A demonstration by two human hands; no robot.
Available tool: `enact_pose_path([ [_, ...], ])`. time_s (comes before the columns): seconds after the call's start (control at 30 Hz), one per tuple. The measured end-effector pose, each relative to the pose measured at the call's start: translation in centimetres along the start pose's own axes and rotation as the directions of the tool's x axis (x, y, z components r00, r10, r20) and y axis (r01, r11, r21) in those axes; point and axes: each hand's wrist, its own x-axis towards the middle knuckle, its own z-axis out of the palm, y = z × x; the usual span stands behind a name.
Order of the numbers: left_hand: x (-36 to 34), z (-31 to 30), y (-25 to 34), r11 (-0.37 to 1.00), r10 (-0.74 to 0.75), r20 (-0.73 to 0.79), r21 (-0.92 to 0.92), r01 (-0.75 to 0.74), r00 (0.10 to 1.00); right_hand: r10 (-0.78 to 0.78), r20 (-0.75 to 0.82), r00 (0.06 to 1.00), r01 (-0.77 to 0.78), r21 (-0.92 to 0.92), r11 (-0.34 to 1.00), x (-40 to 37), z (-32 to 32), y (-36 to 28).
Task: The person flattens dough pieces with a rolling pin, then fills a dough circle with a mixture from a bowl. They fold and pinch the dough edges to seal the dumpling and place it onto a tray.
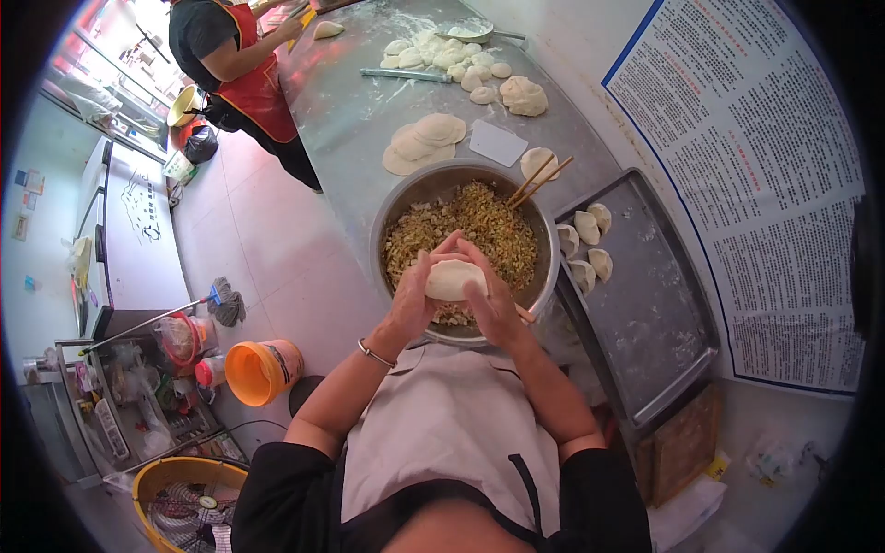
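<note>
A pale folded dumpling is held between my two hands, above a large steel bowl. My left hand presses on its left side, and my right hand closes on it from the right, fingertips meeting at the far edge. Chopped filling fills much of the bowl below. Chopsticks lean on the bowl's far right rim, near a single dough wrapper. Beyond the bowl lie stacked wrappers and a white card-like scraper.
To the right, a dark metal tray bears several finished dumplings. Dough pieces, a dough lump and a rolling pin lie on the floured steel table. A person in a red apron stands at the far left.
</note>
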Motion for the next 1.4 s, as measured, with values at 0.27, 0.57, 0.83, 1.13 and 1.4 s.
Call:
enact_pose_path([
  [0.27, 0.7, -0.5, -2.5, 0.647, 0.36, 0.023, 0.714, -0.268, 0.933, -0.083, 0.019, 0.996, 0.085, -0.294, 0.952, 0.5, -0.6, 1.0],
  [0.57, 2.7, 0.4, -5.4, 0.428, 0.418, -0.043, 0.891, -0.155, 0.907, -0.233, 0.017, 0.972, 0.191, -0.632, 0.751, 0.9, -1.9, 4.0],
  [0.83, 7.1, 5.6, -4.6, 0.787, 0.074, -0.013, 0.615, -0.05, 0.997, 0.265, -0.03, 0.964, -0.255, 0.184, 0.949, -0.3, -9.4, 5.1],
  [1.13, 15.2, -3.6, 2.1, 0.639, 0.441, -0.139, 0.742, -0.201, 0.887, -0.098, -0.655, 0.749, -0.281, -0.449, 0.848, 8.1, -33.1, 15.0],
  [1.4, 22.9, -19.2, 6.7, 0.369, 0.653, -0.199, 0.926, -0.078, 0.731, -0.178, -0.474, 0.862, -0.36, -0.821, 0.444, 10.7, -39.0, 24.8],
])
